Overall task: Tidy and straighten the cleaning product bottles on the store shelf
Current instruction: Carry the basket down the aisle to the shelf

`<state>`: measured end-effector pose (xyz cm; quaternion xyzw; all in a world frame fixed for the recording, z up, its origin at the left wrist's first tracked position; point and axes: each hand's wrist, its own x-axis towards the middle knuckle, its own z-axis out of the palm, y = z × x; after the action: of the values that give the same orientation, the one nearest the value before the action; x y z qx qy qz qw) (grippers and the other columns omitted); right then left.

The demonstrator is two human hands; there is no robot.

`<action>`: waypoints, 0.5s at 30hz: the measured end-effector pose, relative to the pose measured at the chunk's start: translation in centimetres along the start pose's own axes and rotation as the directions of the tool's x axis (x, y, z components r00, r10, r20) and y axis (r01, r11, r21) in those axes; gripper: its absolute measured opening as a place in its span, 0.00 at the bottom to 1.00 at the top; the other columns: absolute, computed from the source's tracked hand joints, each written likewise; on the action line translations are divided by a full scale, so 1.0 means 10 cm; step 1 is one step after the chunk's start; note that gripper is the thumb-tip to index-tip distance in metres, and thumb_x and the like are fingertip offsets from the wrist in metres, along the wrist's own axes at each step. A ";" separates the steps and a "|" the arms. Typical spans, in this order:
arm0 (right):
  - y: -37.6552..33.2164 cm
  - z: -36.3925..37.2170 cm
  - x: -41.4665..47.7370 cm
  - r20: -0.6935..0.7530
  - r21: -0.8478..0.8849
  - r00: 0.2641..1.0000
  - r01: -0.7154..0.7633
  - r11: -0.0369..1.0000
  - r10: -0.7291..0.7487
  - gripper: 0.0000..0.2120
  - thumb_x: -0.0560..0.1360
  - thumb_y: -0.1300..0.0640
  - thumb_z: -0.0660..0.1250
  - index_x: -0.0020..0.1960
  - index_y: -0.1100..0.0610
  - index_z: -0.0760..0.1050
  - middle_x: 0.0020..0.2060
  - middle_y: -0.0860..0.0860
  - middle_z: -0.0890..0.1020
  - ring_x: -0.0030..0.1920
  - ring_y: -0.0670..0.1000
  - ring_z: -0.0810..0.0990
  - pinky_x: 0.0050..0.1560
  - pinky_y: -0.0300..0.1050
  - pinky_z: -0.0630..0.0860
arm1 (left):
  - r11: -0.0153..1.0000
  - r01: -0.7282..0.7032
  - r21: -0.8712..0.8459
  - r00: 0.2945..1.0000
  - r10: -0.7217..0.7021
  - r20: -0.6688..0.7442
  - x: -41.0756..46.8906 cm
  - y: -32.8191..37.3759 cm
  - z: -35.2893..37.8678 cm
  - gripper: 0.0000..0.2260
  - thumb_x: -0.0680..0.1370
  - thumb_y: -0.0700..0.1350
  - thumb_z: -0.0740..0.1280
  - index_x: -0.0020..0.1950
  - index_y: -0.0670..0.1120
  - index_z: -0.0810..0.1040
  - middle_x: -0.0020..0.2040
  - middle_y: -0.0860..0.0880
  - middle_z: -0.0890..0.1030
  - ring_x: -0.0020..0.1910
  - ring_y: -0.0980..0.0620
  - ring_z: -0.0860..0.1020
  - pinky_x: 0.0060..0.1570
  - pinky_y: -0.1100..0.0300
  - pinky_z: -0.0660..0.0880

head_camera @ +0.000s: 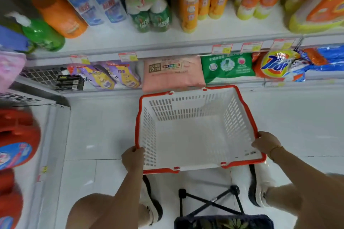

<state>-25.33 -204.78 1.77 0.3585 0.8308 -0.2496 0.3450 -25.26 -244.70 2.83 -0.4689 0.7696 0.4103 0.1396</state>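
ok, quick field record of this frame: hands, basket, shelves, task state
left hand: grips the left rim of the basket
right hand: grips the basket's right rim, near its corner
basket: white with red rim, no products inside, in front of the shelves
upper shelf: orange bottle, green bottles, yellow-orange bottles
lower shelf: pink bag, green bag, Tide bag
task state: neither hand on a bottle
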 end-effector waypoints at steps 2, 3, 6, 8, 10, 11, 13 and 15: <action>0.07 0.15 0.25 -0.025 0.008 1.000 0.019 1.000 -0.019 0.11 0.70 0.66 0.66 0.52 0.64 0.78 0.42 0.57 0.78 0.44 0.58 0.75 0.47 0.48 0.74 | 1.000 0.005 -0.022 1.000 -0.004 0.023 0.19 -0.12 0.23 0.04 0.72 0.35 0.69 0.38 0.43 0.80 0.38 0.43 0.82 0.32 0.47 0.79 0.28 0.63 0.73; 0.08 0.22 0.36 -0.038 0.009 0.999 0.029 1.000 -0.029 0.11 0.70 0.66 0.66 0.52 0.64 0.78 0.42 0.57 0.78 0.44 0.58 0.75 0.48 0.48 0.74 | 0.999 0.006 -0.038 1.000 -0.005 0.026 0.26 -0.17 0.34 0.05 0.72 0.35 0.69 0.39 0.43 0.80 0.37 0.43 0.82 0.32 0.47 0.79 0.27 0.63 0.73; 0.13 0.39 0.70 -0.077 0.001 0.995 0.065 0.998 -0.064 0.10 0.71 0.64 0.65 0.52 0.62 0.78 0.41 0.55 0.78 0.43 0.57 0.75 0.47 0.47 0.74 | 0.997 -0.010 -0.078 1.000 0.011 0.003 0.44 -0.28 0.64 0.06 0.73 0.34 0.68 0.38 0.44 0.79 0.33 0.48 0.79 0.29 0.50 0.77 0.20 0.65 0.72; 0.21 0.53 0.89 -0.090 0.005 0.993 0.079 0.997 -0.078 0.10 0.71 0.64 0.65 0.52 0.61 0.76 0.41 0.55 0.79 0.43 0.56 0.76 0.47 0.48 0.76 | 0.994 -0.037 -0.103 0.999 0.036 -0.009 0.54 -0.35 0.80 0.10 0.72 0.34 0.68 0.34 0.46 0.77 0.33 0.47 0.80 0.30 0.49 0.77 0.21 0.65 0.72; 0.30 0.69 1.05 -0.093 0.033 0.993 0.083 0.996 -0.079 0.11 0.71 0.64 0.64 0.53 0.61 0.75 0.41 0.55 0.79 0.42 0.57 0.77 0.44 0.48 0.76 | 0.991 -0.080 -0.105 0.997 0.079 -0.014 0.63 -0.41 0.94 0.12 0.72 0.33 0.67 0.33 0.48 0.76 0.34 0.47 0.80 0.33 0.46 0.78 0.29 0.63 0.74; 0.33 0.76 1.11 -0.101 0.047 0.992 0.083 0.995 -0.078 0.11 0.71 0.65 0.64 0.53 0.61 0.75 0.40 0.55 0.79 0.42 0.57 0.77 0.43 0.46 0.75 | 0.989 -0.106 -0.107 0.994 0.105 -0.011 0.68 -0.42 1.00 0.12 0.72 0.32 0.66 0.33 0.48 0.77 0.35 0.47 0.81 0.35 0.44 0.79 0.33 0.61 0.75; 0.32 0.86 1.26 -0.134 0.053 0.988 0.081 0.995 -0.073 0.08 0.71 0.66 0.63 0.50 0.62 0.74 0.35 0.53 0.75 0.41 0.56 0.75 0.41 0.45 0.72 | 0.979 -0.151 -0.138 0.988 0.149 -0.023 0.80 -0.45 1.11 0.11 0.72 0.32 0.66 0.37 0.47 0.80 0.36 0.46 0.82 0.36 0.43 0.81 0.38 0.56 0.79; 0.27 0.91 1.37 -0.163 0.057 0.984 0.079 0.995 -0.069 0.05 0.72 0.66 0.62 0.47 0.61 0.72 0.36 0.53 0.75 0.41 0.56 0.74 0.42 0.45 0.71 | 0.970 -0.173 -0.172 0.985 0.167 -0.049 0.88 -0.52 1.18 0.10 0.72 0.32 0.66 0.39 0.46 0.82 0.38 0.45 0.83 0.37 0.43 0.82 0.38 0.54 0.80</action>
<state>-26.53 -203.34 -14.82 0.3569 0.8603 -0.2586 0.2560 -27.50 -242.22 -12.46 -0.4189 0.7699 0.4789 0.0491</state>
